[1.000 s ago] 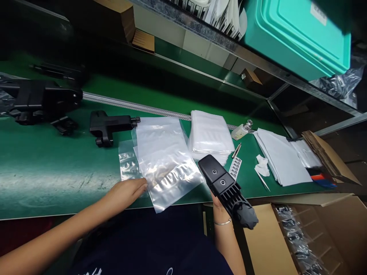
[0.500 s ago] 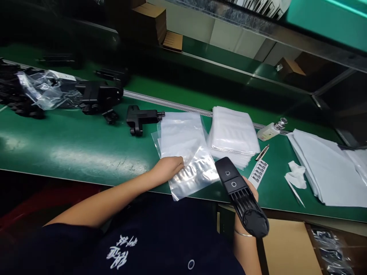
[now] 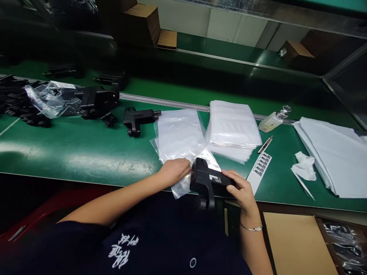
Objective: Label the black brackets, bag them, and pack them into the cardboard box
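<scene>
My right hand (image 3: pixel 241 188) grips one end of a black plastic part (image 3: pixel 210 179) with a small white label, over the front edge of the green table. Its other end meets the clear plastic bag (image 3: pixel 181 187) near my left hand (image 3: pixel 175 170), whose closed fingers hold the bag's edge. That bag lies on several loose clear bags (image 3: pixel 179 130). A thick stack of bags (image 3: pixel 233 128) stands just behind the black part. Another black part (image 3: pixel 137 120) rests at the left of the loose bags.
Black parts (image 3: pixel 97 101) and crumpled plastic (image 3: pixel 53 101) lie at the left. On the right are a bottle (image 3: pixel 269 122), a knife (image 3: pixel 265 145), a label sheet (image 3: pixel 259 170), white tissue (image 3: pixel 304 166) and folded white sheets (image 3: pixel 335 156). An open cardboard box (image 3: pixel 301 240) is below the table.
The black part in my right hand has turned over, showing its labelled side, and its end has moved left toward my left hand. My left hand stays on the bag.
</scene>
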